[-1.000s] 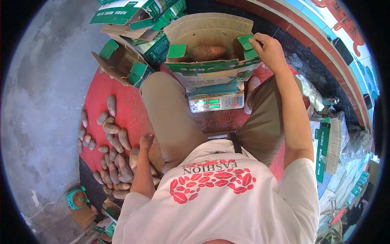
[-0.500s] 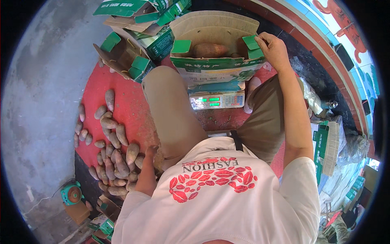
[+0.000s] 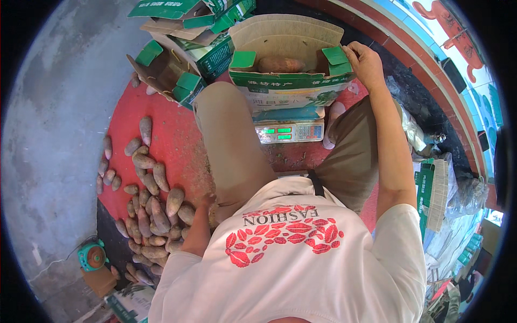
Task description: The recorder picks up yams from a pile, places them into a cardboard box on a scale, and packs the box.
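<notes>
An upright green and white cardboard box [image 3: 293, 89] stands with its top flaps up on a digital scale [image 3: 288, 132] between my legs. A sweet potato [image 3: 281, 65] shows inside it; the rest of its contents is mostly hidden. My right hand [image 3: 366, 65] is closed on the box's right top edge, beside a green corner flap [image 3: 337, 61]. Beside my left thigh, my left hand [image 3: 208, 201] is low and partly out of sight, its fingers hidden. A pile of sweet potatoes [image 3: 156, 215] lies just left of it.
More sweet potatoes lie on the red mat [image 3: 177, 140]. An opened box [image 3: 169, 72] and stacked boxes [image 3: 215, 54] stand at the far left. A teal device [image 3: 92, 256] is at lower left. Boxes [image 3: 428, 188] and plastic bags [image 3: 468, 194] lie right.
At lower left, a green and white box has shifted, uncovering several sweet potatoes. My left hand has moved slightly right. My right hand stays on the box edge.
</notes>
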`<state>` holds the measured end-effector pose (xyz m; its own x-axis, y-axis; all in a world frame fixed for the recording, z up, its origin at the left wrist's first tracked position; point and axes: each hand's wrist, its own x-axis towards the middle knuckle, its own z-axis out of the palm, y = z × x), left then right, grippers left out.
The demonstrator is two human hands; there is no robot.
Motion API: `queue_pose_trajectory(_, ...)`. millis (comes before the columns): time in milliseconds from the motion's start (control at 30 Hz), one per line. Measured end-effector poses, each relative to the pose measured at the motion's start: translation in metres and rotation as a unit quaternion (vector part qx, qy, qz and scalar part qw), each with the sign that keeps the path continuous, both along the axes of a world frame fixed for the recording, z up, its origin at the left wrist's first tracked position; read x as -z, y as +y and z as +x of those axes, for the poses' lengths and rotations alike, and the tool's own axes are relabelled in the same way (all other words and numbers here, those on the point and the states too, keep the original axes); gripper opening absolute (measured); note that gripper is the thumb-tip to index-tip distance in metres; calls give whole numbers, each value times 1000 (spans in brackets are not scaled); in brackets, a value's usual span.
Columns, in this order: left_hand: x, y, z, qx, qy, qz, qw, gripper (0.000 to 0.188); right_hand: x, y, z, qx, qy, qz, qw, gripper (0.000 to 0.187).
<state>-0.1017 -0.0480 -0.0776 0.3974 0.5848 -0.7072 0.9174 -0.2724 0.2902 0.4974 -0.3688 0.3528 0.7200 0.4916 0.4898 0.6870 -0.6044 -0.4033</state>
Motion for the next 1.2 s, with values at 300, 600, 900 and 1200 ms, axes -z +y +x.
queue_pose_trajectory(300, -54, -45, -11, 29, -35, 47, 998, 38, 5, 3, -1, -9, -15, -26, 999, 20)
queue_pose_trajectory(600, -144, -22, 86, -21, -122, 64, 990, 30, -6, -4, -3, -4, 5, 13, 1000, 22)
queue_pose_trajectory(900, -262, 48, 188, -102, -438, 140, 882, 23, -62, -16, 6, -19, 88, 137, 987, 21)
queue_pose_trajectory(1200, -441, 11, 325, 86, -573, 197, 791, 22, -7, 1, 17, 9, 46, 67, 997, 14)
